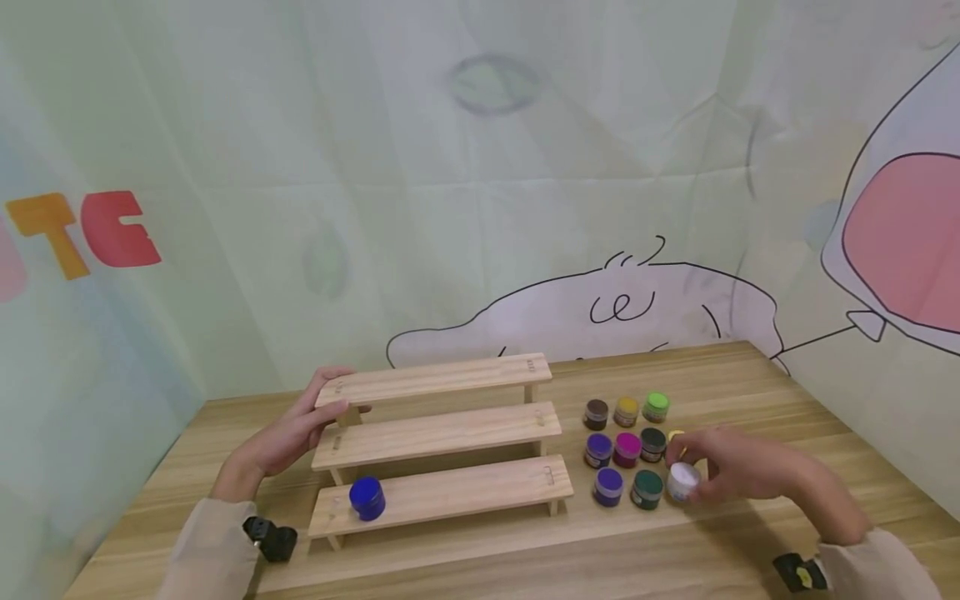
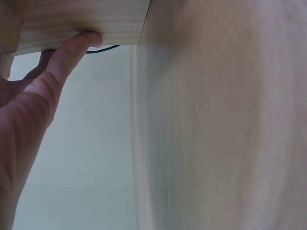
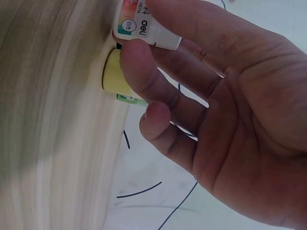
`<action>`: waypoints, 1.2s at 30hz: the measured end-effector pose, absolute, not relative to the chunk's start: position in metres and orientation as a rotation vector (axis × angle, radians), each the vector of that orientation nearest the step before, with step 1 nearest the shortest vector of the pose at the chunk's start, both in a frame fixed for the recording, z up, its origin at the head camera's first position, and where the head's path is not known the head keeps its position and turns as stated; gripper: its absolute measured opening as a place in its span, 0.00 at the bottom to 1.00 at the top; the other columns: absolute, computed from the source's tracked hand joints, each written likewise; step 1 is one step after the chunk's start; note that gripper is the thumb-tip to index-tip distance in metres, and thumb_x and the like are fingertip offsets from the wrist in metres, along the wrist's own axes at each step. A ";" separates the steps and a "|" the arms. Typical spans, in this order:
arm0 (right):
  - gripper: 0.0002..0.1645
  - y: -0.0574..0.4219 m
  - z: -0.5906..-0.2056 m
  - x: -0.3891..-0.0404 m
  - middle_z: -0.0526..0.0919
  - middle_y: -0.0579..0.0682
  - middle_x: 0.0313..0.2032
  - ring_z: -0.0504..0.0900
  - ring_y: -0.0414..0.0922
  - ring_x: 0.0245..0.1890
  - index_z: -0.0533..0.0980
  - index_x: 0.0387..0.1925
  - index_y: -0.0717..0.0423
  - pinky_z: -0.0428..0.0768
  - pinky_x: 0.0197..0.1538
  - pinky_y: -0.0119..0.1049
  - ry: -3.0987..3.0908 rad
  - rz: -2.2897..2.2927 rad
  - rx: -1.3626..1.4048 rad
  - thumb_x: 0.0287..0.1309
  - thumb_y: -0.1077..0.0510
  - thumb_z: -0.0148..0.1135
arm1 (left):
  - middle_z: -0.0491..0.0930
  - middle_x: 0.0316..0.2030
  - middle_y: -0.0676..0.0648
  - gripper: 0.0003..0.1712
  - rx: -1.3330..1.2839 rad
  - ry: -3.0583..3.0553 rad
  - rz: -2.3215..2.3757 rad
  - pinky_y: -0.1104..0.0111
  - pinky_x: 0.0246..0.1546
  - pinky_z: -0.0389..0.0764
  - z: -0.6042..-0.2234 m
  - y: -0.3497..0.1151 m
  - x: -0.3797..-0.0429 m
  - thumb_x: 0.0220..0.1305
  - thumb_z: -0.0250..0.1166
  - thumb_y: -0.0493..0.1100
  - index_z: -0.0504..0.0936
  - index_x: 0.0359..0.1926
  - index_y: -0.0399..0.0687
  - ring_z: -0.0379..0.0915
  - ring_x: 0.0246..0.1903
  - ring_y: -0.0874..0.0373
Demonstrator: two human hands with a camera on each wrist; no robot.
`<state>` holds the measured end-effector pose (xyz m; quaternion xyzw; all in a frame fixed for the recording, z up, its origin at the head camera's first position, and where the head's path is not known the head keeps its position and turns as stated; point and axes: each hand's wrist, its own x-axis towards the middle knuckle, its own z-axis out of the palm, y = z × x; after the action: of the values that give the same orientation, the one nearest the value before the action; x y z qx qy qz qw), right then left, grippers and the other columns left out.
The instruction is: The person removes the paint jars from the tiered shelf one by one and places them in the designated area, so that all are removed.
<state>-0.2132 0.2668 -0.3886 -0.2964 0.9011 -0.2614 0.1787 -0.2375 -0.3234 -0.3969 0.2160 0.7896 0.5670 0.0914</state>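
Observation:
A three-step wooden display rack (image 1: 450, 433) stands on the table, with one blue paint jar (image 1: 367, 498) at the left of its lowest step. My left hand (image 1: 300, 421) grips the rack's left end beneath the top step; the left wrist view shows a finger (image 2: 72, 52) against the wood, while the other fingertips are partly hidden. To the right, my right hand (image 1: 738, 462) pinches a white paint jar (image 1: 683, 482) between thumb and fingers. Its printed label is visible in the right wrist view, where a yellow jar (image 3: 114, 74) sits close behind the fingers.
Paint jars stand in rows right of the rack: brown (image 1: 596, 414), ochre (image 1: 626, 412), light green (image 1: 656, 407), magenta (image 1: 627, 449), dark green (image 1: 647, 489) and several others. A printed cloth (image 1: 375, 208) hangs behind the wooden table (image 1: 540, 558).

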 end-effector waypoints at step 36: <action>0.20 0.253 -0.379 -0.210 0.82 0.51 0.47 0.76 0.39 0.34 0.78 0.48 0.58 0.77 0.33 0.33 2.598 -0.728 -0.904 0.52 0.63 0.72 | 0.63 0.61 0.44 0.24 0.679 2.290 1.710 0.59 0.51 0.79 -0.395 -0.326 -0.239 0.81 0.46 0.44 0.49 0.70 0.58 0.68 0.60 0.44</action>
<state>-0.2099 0.2534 -0.3793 -0.3142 0.9030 -0.2532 0.1474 -0.2387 -0.3265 -0.3955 0.2301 0.7754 0.5791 0.1020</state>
